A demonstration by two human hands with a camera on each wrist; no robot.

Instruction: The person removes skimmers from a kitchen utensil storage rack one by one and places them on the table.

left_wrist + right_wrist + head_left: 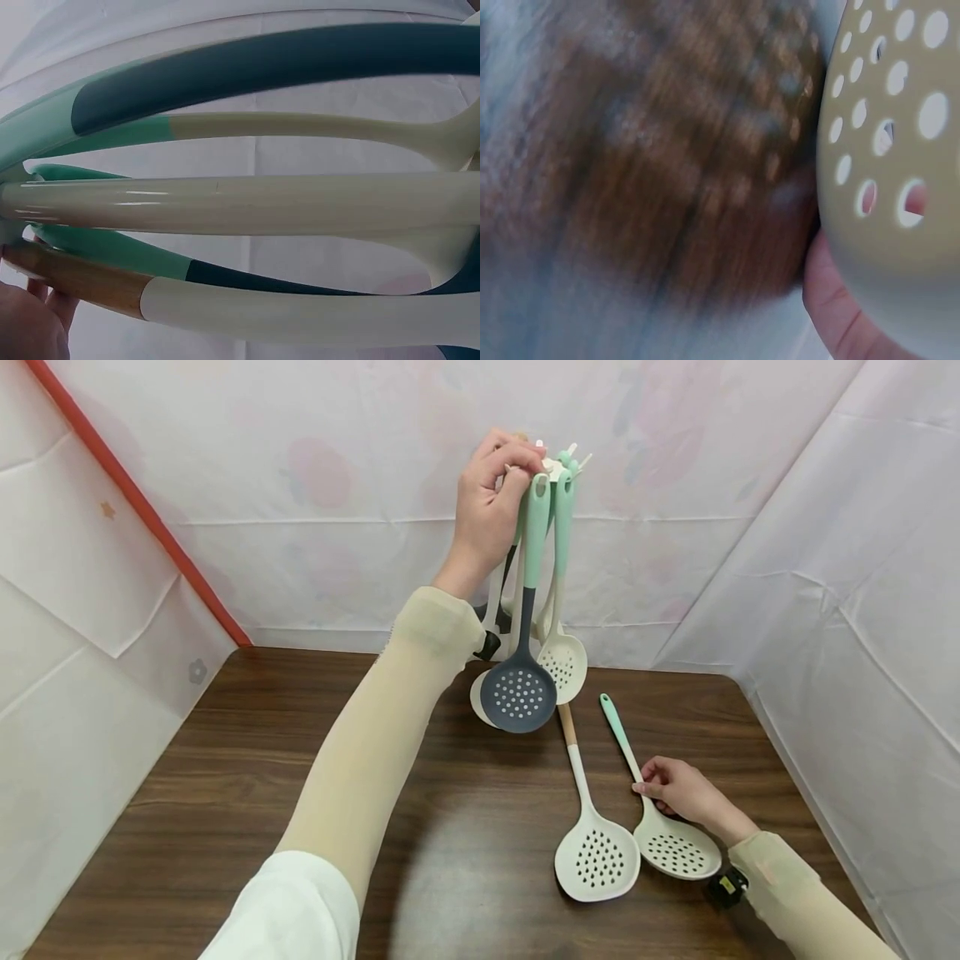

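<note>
My left hand point(491, 502) is raised at the top of a utensil rack point(558, 464). Its fingers curl round the top of the mint handle of a dark slotted skimmer point(519, 696) that hangs there. Other cream and mint utensils point(562, 660) hang beside it; in the left wrist view their handles point(240, 202) fill the frame, with my fingers point(30, 322) at the lower left. My right hand point(667, 785) pinches the stem of a cream skimmer with a mint handle point(675, 852) lying on the table. In the right wrist view its perforated bowl point(892, 150) sits against my palm point(840, 315).
A second cream skimmer with a wooden handle section point(596, 856) lies flat just left of the held one. The dark wooden table point(300, 793) is enclosed by white cloth walls at the back and sides, with a red strip point(135, 497) on the left.
</note>
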